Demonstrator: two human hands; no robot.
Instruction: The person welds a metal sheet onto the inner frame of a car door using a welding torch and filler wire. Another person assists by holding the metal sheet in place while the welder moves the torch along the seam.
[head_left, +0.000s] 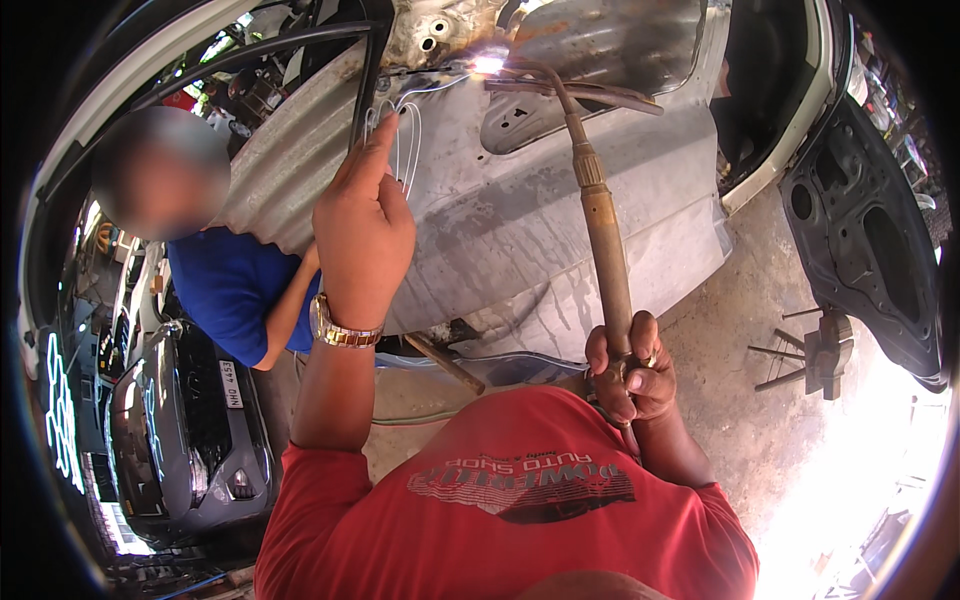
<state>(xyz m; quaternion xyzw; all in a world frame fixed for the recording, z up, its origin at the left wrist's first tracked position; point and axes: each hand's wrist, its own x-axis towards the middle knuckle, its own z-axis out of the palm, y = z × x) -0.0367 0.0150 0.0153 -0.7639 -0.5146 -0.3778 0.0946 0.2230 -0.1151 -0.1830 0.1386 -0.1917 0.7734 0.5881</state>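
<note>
My right hand [640, 370] is wrapped around the brass handle of a gas welding torch [603, 230]. The torch reaches up and its thin neck bends left. A bright white glow [488, 65] at its tip hides the spot on the metal there. My left hand [365, 235], wearing a gold watch, pinches a loosely coiled filler wire [413, 150]. One end of that wire runs right into the glow. Beneath both is a bare grey car body panel [560, 240], stained and streaked. A long, narrow metal strip [615, 95] lies across it near the torch neck.
A person in a blue shirt [225, 290] is close beside my left arm. A dark car [150, 440] stands at lower left. On the right are a dark door shell [865, 220] and a metal block with rods [828, 350]. A wooden stick [445, 362] lies below the panel.
</note>
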